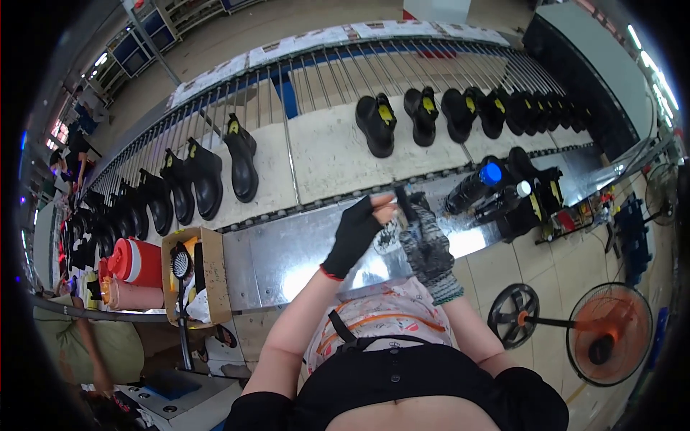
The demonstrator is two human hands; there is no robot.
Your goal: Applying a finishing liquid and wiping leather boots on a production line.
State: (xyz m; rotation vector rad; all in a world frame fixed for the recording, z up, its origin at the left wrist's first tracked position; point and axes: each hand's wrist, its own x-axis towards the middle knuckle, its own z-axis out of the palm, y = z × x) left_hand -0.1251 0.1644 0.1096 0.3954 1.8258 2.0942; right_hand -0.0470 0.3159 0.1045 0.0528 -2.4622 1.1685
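Note:
My left hand (353,235), in a black glove with bare fingertips, is bent over the metal ledge (269,251), its fingers curled together towards my right hand. My right hand (427,246) wears a mottled grey knitted glove and is closed on a narrow dark object (404,204), whose kind I cannot make out. The left fingertips meet or nearly meet this object; whether they pinch anything is hidden. Below and between the hands lies a small whitish round thing (387,240), partly covered. Just beyond, black ankle boots (375,126) with yellow inside stand on the conveyor (323,151).
Bottles with a blue cap (490,174) and a white cap (523,189) stand right of my hands, beside more dark boots. On the left are a cardboard box (219,276) with a brush (181,266) and a red jug (136,262). An orange fan (607,334) stands at right.

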